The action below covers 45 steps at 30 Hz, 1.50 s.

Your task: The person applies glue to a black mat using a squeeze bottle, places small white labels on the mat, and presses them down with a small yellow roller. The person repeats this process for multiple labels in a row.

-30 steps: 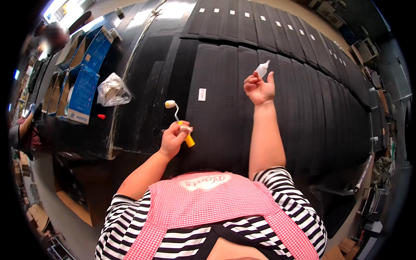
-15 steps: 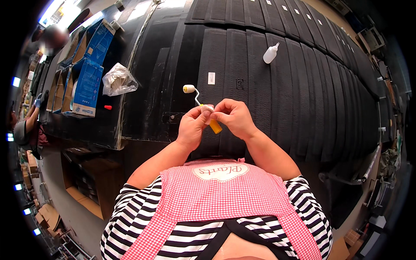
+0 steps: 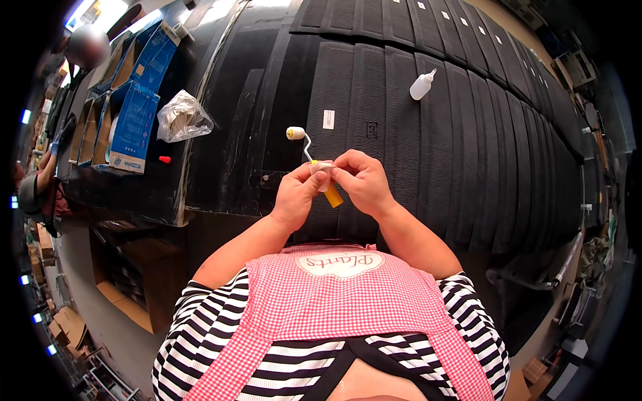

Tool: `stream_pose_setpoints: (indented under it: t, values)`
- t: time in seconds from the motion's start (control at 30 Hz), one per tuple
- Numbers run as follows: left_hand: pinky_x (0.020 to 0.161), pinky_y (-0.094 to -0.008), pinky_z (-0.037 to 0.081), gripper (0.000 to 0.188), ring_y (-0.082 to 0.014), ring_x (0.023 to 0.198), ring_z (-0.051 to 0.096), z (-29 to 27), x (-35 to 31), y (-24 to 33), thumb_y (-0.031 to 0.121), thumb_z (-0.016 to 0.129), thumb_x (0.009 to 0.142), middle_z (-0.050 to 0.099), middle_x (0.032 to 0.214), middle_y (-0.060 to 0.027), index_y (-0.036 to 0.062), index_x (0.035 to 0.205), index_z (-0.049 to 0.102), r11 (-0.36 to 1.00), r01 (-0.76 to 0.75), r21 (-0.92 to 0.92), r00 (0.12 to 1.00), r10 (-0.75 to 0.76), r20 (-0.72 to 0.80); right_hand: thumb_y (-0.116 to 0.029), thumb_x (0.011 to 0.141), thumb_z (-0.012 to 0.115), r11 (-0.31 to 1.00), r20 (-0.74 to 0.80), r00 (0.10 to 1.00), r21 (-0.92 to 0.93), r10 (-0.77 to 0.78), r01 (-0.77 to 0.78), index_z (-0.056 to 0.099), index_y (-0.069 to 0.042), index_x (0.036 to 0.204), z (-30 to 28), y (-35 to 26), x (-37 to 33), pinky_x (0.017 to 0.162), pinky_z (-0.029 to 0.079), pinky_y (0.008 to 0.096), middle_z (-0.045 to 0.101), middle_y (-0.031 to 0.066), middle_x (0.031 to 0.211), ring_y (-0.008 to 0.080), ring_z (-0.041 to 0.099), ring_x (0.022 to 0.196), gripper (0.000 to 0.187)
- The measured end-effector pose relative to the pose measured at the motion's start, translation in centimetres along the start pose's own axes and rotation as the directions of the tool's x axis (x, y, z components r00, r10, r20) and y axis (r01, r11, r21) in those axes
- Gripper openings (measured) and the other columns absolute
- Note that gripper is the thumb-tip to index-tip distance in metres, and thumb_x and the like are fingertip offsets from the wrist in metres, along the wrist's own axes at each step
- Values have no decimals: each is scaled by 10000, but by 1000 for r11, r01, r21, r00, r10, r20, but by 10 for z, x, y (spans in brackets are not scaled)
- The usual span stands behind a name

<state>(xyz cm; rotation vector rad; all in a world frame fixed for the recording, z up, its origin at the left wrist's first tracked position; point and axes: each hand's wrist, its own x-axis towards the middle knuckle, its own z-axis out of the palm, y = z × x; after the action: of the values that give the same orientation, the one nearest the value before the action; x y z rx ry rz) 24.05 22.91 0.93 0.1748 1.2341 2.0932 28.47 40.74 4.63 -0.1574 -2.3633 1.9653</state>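
Note:
A small paint roller (image 3: 295, 133) with a cream roller head, a bent wire arm and a yellow handle is in front of my chest, roller head pointing away to the left. My left hand (image 3: 294, 195) is closed around its handle, thumb on top. Wrapped on the upper handle is a whitish strip (image 3: 322, 178), perhaps tape or film. My right hand (image 3: 366, 183) pinches the strip's edge between thumb and fingers. Beneath both hands lie black ribbed mats (image 3: 435, 154). The yellow lower end of the handle sticks out below my fingers.
A white squeeze bottle (image 3: 422, 86) lies on the mats, near a white label (image 3: 328, 119). Blue cardboard boxes (image 3: 134, 127), a clear plastic bag (image 3: 182, 117) and a red cap (image 3: 164, 160) are on the left. A co-worker (image 3: 37, 184) stands at the far left.
The whitish strip now shows more of itself around the handle between my thumbs. My hands and the roller stay nearly in place, while the whole view has shifted slightly.

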Motion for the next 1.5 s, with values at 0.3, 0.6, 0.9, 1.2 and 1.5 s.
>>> stream_pose_setpoints:
  t: [0.3,0.6,0.9,1.2,1.5]
  values:
    - [1004,-353,498,406,-213,1112,641,6,0,3,301,570,1026,663,1184,-107,-27,1263,604,987,41,-157,999,-45,-22,-8,942,634,936,23,999,349,42,-48,658,-1,945,-4,0,0,735,542,239,681,36,876,99,661,814,25]
    - [964,-346,512,362,-206,1073,658,9,1,1,275,563,1038,680,1144,-115,-31,1224,618,997,19,-81,997,-25,-73,-35,917,672,957,-5,996,278,87,-82,671,23,967,-7,-6,2,760,564,251,711,67,890,122,691,825,76]
    - [928,-336,520,343,-199,1037,664,9,1,6,259,568,1034,690,1105,-121,-22,1223,619,986,86,-146,993,-97,-71,-27,937,644,950,2,995,297,98,-94,710,24,1001,-6,-5,3,741,570,258,710,69,871,127,686,803,105]
    - [935,-336,500,330,-180,1015,642,6,4,-1,255,580,1032,682,1069,-102,-22,1203,634,999,43,-18,990,-45,-135,-60,929,664,826,105,968,506,226,-248,678,-34,1107,-54,6,11,647,541,227,682,31,831,84,642,723,181]
    - [927,-306,481,308,-154,1024,621,7,9,-10,235,582,1033,653,1109,-70,-25,1175,668,995,-49,91,994,57,-91,6,899,626,983,95,989,132,114,-126,682,-35,1003,-27,-6,8,636,445,175,631,-30,811,21,558,708,126]
